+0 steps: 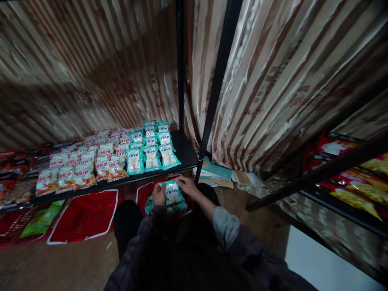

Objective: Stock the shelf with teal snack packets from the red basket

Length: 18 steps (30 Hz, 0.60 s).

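Observation:
A teal and white snack bag (172,192) is held upright between my two hands, above a red basket (142,195) between my knees. My left hand (159,195) grips the bag's left edge, and my right hand (187,187) pinches its upper right corner. More teal bags (149,205) lie in the basket around and below the held one. On the black shelf (185,155) just ahead, several matching teal bags (151,157) stand in rows, beside white and orange snack bags (85,173) to their left.
Red baskets (86,216) sit on the floor at left, one with a green package (42,219). A black shelf post (209,109) rises ahead. Books (216,169) lie behind it. Red and yellow bags (357,182) fill a right shelf; a white panel (321,258) is lower right.

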### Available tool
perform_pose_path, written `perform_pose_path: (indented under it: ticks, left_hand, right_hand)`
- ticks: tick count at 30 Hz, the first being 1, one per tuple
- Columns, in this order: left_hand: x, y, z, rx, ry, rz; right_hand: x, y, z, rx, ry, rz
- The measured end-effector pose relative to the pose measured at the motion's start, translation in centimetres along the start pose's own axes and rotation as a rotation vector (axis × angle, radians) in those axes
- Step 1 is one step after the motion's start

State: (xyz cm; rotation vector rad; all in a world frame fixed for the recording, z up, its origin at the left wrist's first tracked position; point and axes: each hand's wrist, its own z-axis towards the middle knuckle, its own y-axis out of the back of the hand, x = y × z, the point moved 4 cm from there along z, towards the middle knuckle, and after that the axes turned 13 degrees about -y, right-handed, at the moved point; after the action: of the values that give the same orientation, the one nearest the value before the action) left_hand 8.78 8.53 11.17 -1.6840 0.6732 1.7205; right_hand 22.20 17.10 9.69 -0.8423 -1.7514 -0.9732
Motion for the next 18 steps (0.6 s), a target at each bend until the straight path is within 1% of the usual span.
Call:
perform_pose_path:
  ticks: [3, 6, 8, 10, 15, 18]
  left_hand:
    - [-2.5, -0.2, -0.3, 0.005, -0.031, -0.010]
    - [-3.9, -0.6, -0.4, 0.013, -0.038, -0.027]
    - [-4.3, -0.9, -0.3, 0.014, -0.031, -0.048]
    - [-4.6, -1.2, 0.0, 0.017, -0.030, -0.073]
    - [-4.9, -1.8, 0.7, 0.035, -0.043, -0.158]
    - [-4.9, -2.1, 1.1, 0.092, -0.028, -0.210]
  right_hand:
    - [2.3, 0.5, -1.1, 0.010, 0.048, 0.121]
    - [3.6, 1.0, -1.4, -0.030, 0.056, 0.160]
    - [4.0, 1.3, -1.3, -0.076, 0.046, 0.172]
    - [4.3, 1.4, -1.1, -0.094, 0.044, 0.203]
    - [5.4, 1.8, -0.7, -0.085, 0.001, 0.326]
    - [5.9, 2.0, -0.6, -0.086, -0.019, 0.390]
